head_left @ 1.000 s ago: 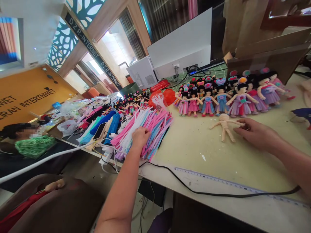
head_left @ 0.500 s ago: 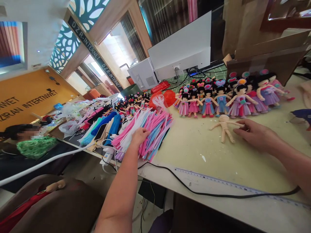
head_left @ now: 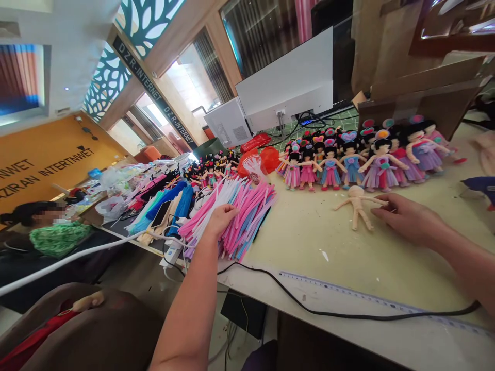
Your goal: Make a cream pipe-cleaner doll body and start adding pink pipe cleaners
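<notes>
My left hand (head_left: 221,219) is over the pile of pink, white and blue fuzzy stems (head_left: 247,216), its fingers pinched together; whatever they grip is too small to make out. On the pale green tabletop (head_left: 309,232) lies a plain beige doll figure (head_left: 358,207) without hair or clothes, arms spread. My right hand (head_left: 398,214) is beside its right-hand arm, with thumb and fingertips closed around the end of that arm.
Dressed dolls (head_left: 350,159) stand in rows behind the beige figure. A monitor (head_left: 286,77), red bag (head_left: 253,164) and cardboard box (head_left: 417,103) are farther back. A black cable (head_left: 294,293) and ruler (head_left: 348,291) lie along the front edge. A person (head_left: 42,221) sits at far left.
The view has shifted slightly. Some stems under my left hand look rearranged, with more pink ones on top. My right hand remains at the beige doll's arm.
</notes>
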